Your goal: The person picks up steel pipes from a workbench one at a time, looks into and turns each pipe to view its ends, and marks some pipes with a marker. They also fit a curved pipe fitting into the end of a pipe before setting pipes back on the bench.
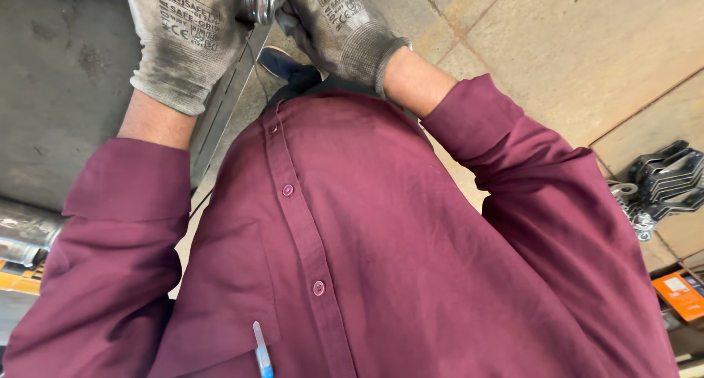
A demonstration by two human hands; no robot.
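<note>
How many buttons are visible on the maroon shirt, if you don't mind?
3 buttons: the top button, the middle button, and the lowest button, all along the shirt front. More may be hidden.

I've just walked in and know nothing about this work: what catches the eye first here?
The maroon shirt fills most of the view. At the top edge, the left hand and the right hand, both in worn grey gloves, close on a shiny metal part. A pile of dark metal brackets lies on the floor at the right.

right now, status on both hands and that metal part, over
Left grey work glove and right grey glove both gripping shiny round metal fitting at grey steel bench. Nothing between hands.
</note>
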